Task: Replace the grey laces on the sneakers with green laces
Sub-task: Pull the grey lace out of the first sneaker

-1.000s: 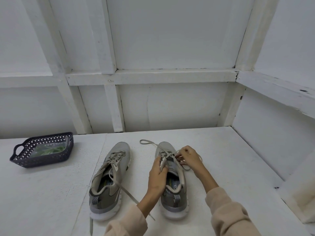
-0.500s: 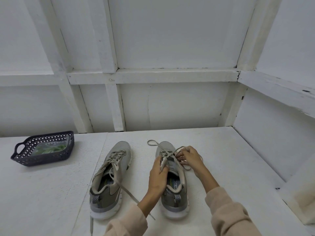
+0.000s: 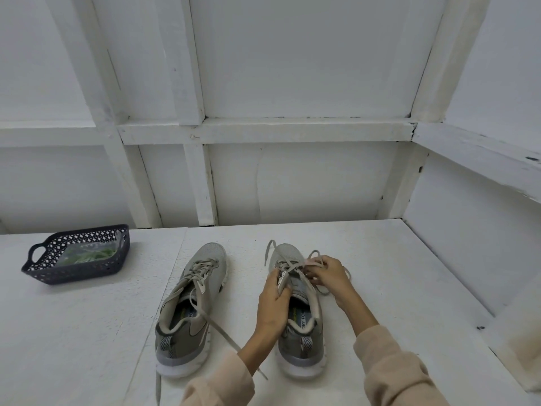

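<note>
Two grey sneakers stand side by side on the white surface, toes pointing away from me. The left sneaker [image 3: 191, 306] still carries its grey lace, untied and trailing over the heel side. My left hand [image 3: 273, 303] grips the tongue of the right sneaker [image 3: 301, 332]. My right hand [image 3: 329, 273] pinches that shoe's grey lace [image 3: 270, 250] at the upper eyelets; a loose end loops past the toe. Green laces [image 3: 87, 254] lie in a clear bag inside the dark basket.
A dark perforated basket [image 3: 44, 273] with a handle sits at the far left of the white table [image 3: 395, 288]. White framed walls close in behind and on the right, where a low ledge [image 3: 512, 341] rises beside the table.
The loose lace end by the right shoe's toe has drawn in toward the shoe as my right hand pulled at the lace. My left hand has stayed on the tongue.
</note>
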A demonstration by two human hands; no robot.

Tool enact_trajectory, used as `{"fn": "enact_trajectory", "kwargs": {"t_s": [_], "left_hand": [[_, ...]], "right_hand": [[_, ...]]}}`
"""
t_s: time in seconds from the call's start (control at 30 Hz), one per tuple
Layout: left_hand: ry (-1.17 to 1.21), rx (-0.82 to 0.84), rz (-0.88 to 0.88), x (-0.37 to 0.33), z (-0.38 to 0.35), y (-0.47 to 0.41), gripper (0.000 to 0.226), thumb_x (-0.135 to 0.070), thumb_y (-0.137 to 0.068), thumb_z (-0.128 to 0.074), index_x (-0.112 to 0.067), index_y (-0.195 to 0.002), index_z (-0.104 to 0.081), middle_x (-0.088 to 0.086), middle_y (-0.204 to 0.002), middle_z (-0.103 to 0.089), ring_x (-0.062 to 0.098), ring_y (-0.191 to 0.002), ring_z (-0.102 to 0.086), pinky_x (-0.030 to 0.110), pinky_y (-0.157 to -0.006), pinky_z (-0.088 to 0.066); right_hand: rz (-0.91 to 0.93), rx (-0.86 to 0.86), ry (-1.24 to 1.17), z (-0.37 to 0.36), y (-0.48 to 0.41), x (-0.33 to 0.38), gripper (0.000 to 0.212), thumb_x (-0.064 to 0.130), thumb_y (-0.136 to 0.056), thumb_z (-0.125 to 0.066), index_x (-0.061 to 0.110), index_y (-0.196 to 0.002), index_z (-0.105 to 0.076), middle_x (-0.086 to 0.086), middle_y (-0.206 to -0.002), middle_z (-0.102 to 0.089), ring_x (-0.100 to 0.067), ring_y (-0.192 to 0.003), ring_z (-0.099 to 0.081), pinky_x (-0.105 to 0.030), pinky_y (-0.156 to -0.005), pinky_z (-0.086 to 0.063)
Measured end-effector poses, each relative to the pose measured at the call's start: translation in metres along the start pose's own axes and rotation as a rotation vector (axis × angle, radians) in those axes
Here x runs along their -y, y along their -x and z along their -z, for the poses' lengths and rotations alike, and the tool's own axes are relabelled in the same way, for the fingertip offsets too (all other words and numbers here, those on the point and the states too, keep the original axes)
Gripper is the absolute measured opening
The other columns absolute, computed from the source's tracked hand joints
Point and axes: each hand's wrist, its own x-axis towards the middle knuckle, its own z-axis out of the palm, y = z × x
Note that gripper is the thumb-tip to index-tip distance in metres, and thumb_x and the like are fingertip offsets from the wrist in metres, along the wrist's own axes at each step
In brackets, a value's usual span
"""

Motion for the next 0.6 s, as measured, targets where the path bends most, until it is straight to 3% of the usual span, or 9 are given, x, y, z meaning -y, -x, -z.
{"fn": "enact_trajectory", "kwargs": {"t_s": [0.03,0.13,0.23,0.3,0.4,0.5,0.6], "left_hand": [[-0.004,-0.002,-0.004,0.0009,-0.0001,-0.0007,0.039,-0.012,-0.099,-0.048,-0.026,-0.135,-0.049,-0.014,-0.125,-0.058,0.001,-0.113,-0.055,0.016,-0.094,-0.043],[-0.005,0.000,-0.006,-0.0012,0.0001,0.0001,0.040,-0.010,-0.099,-0.048,-0.028,-0.135,-0.046,-0.019,-0.120,-0.055,-0.008,-0.106,-0.052,0.003,-0.084,-0.038],[0.005,0.013,-0.005,-0.0033,0.0009,0.0018,0.039,-0.009,-0.100,-0.047,-0.034,-0.129,-0.044,-0.028,-0.110,-0.054,-0.014,-0.098,-0.053,0.000,-0.077,-0.038],[0.003,0.010,0.002,-0.0032,0.0011,0.0017,0.039,-0.009,-0.100,-0.047,-0.033,-0.131,-0.045,-0.027,-0.109,-0.055,-0.015,-0.096,-0.054,0.003,-0.078,-0.040],[-0.003,-0.001,0.002,-0.0010,0.0003,0.0007,0.041,-0.010,-0.099,-0.047,-0.028,-0.136,-0.047,-0.014,-0.120,-0.059,-0.002,-0.108,-0.056,0.011,-0.085,-0.043],[-0.005,-0.007,-0.006,0.0001,-0.0006,-0.0002,0.044,-0.009,-0.098,-0.047,-0.025,-0.139,-0.047,-0.009,-0.128,-0.058,0.005,-0.114,-0.056,0.022,-0.098,-0.045],[-0.012,0.002,-0.013,-0.0030,0.0000,0.0011,0.041,-0.007,-0.099,-0.046,-0.035,-0.128,-0.046,-0.020,-0.118,-0.056,-0.009,-0.103,-0.053,0.010,-0.089,-0.041]], "right_hand": [[0.009,0.045,0.041,0.0017,0.0020,0.0002,0.008,0.014,-0.087,-0.071,0.006,-0.088,-0.068,-0.015,-0.085,-0.070,-0.020,-0.078,-0.064,-0.036,-0.075,-0.054],[0.016,0.084,0.068,0.0035,0.0029,0.0023,0.008,0.007,-0.086,-0.069,0.006,-0.078,-0.068,-0.010,-0.077,-0.067,-0.018,-0.074,-0.061,-0.032,-0.072,-0.052],[-0.039,-0.038,-0.058,-0.0027,-0.0018,0.0023,0.014,0.005,-0.098,-0.050,0.006,-0.085,-0.056,-0.014,-0.081,-0.065,-0.020,-0.068,-0.060,-0.027,-0.060,-0.049],[-0.069,-0.098,-0.112,-0.0042,-0.0031,0.0019,0.014,0.007,-0.101,-0.043,0.006,-0.090,-0.052,-0.015,-0.084,-0.067,-0.023,-0.070,-0.063,-0.030,-0.061,-0.052],[-0.043,-0.008,-0.054,0.0008,0.0008,0.0024,0.003,0.003,-0.092,-0.060,0.005,-0.090,-0.062,-0.012,-0.086,-0.069,-0.021,-0.077,-0.065,-0.030,-0.070,-0.055],[-0.010,0.100,0.027,0.0058,0.0061,0.0061,0.007,0.004,-0.083,-0.073,0.008,-0.081,-0.068,-0.010,-0.083,-0.070,-0.018,-0.079,-0.066,-0.030,-0.076,-0.057],[-0.031,0.033,0.036,0.0016,0.0005,0.0052,0.014,-0.002,-0.089,-0.062,0.006,-0.078,-0.061,-0.013,-0.082,-0.067,-0.022,-0.077,-0.063,-0.033,-0.072,-0.054]]}}
